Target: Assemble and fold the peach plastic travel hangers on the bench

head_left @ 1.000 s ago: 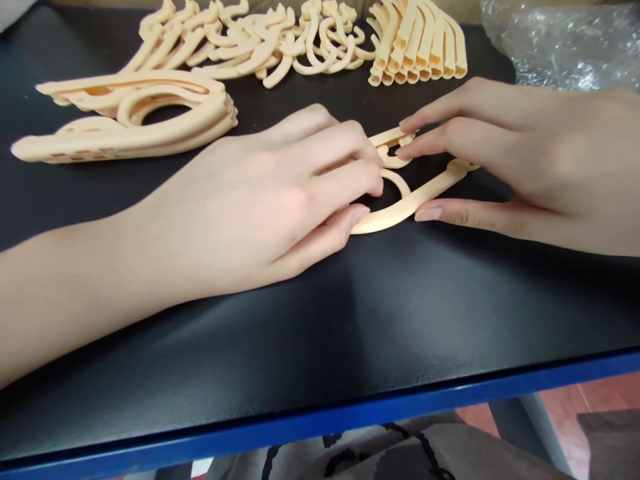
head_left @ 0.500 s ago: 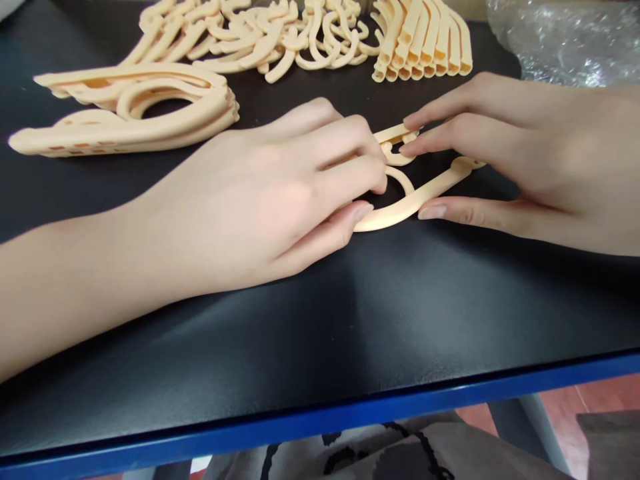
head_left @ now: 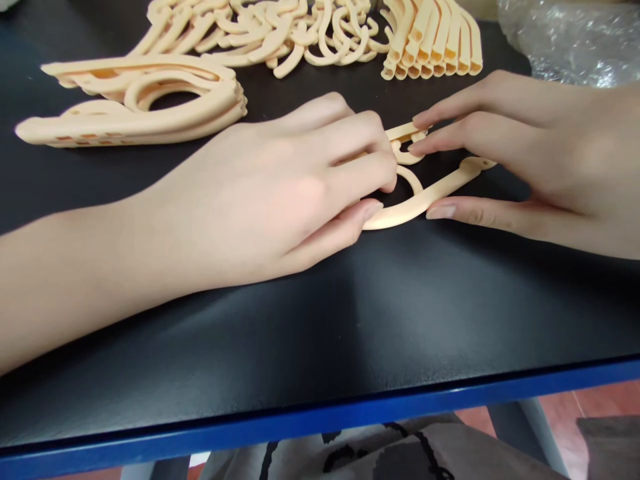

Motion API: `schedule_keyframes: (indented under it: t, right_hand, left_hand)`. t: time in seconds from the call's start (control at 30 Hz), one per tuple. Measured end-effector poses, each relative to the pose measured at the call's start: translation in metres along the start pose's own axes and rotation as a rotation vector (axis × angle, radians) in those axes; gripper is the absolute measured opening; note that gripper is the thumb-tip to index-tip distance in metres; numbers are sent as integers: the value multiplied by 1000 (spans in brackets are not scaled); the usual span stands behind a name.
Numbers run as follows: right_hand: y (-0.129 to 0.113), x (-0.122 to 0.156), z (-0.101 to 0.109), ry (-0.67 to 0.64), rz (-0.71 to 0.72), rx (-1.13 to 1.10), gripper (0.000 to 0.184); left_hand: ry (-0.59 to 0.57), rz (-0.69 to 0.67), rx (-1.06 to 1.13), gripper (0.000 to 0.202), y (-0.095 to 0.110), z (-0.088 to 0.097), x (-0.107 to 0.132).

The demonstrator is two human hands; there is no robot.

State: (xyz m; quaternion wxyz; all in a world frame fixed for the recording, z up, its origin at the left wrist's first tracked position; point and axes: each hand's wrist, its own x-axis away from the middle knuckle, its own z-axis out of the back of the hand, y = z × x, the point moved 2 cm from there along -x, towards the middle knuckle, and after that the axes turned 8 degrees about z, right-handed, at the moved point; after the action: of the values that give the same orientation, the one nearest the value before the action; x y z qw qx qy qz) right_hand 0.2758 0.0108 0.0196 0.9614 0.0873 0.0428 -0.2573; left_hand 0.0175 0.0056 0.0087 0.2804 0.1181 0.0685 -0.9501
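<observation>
head view: since a second ago the hands have hardly moved on the hanger [head_left: 425, 195]; only the camera has drifted, so the whole scene sits a little to the right and the same pressing grip is kept. the left hand [head_left: 280, 193] is curled closed over the hanger's left part, thumb against its lower arm. the right hand [head_left: 520, 153] is half open, two fingertips [head_left: 417, 148] pressed on the small hook piece [head_left: 407, 137], thumb laid along the lower arm. the hanger lies flat on the black desk [head_left: 350, 320], between both hands; it is pale peach plastic, thin and curved. a stack of like hangers [head_left: 145, 107] is seen upper left, loose hooks [head_left: 300, 33] and tubes [head_left: 435, 40] behind, plastic wrap [head_left: 575, 40] at right.
</observation>
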Motion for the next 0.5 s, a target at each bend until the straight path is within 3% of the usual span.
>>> schedule_keyframes:
  t: [0.27, 0.5]
  right_hand:
    - [-4, -2, 4, -3, 18, -10, 50]
    - [-9, -7, 7, 32, 78, -51, 46]
  left_hand:
    - [-9, 20, -15, 47, 1, 0, 0]
    - [18, 25, 135, 41, 0, 1, -2]
